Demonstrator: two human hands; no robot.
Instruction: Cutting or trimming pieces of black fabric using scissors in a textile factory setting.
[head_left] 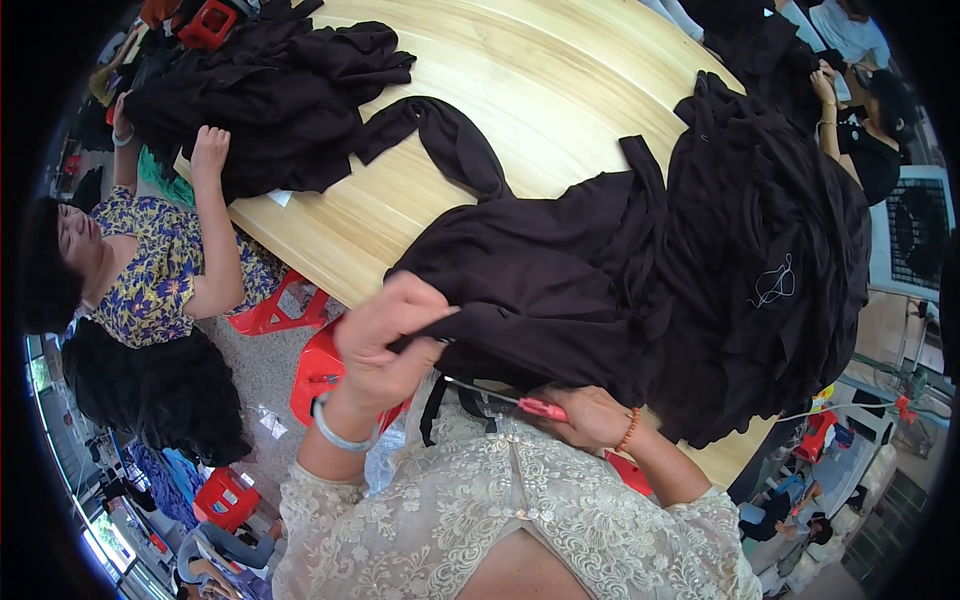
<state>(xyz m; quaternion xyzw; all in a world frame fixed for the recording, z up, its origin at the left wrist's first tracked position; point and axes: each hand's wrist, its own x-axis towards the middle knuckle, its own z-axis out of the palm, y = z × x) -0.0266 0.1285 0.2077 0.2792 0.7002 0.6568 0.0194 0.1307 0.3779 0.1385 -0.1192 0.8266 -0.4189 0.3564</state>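
Note:
A dark garment (560, 255) lies in folds at the table's near edge and hangs over it. My left hand (388, 340), slightly blurred, is closed at the garment's left edge, its thumb and fingers pinching a bit of the cloth. Lower and to the right, my right hand (597, 415) is wrapped around a red-handled tool (543, 408). The tool's thin metal shaft points left, under the garment's edge and toward my left hand. Its exact kind cannot be made out. To the right lies a large heap of dark garments (765, 230) with a loose white thread (774, 282) on top.
The pale wooden table (520, 80) spreads out ahead. At the left, a person in a flowered top (150, 245) handles another dark garment pile (270, 110). Red stools (322, 375) stand beside the table's left edge. Another person (870, 140) works at the far right.

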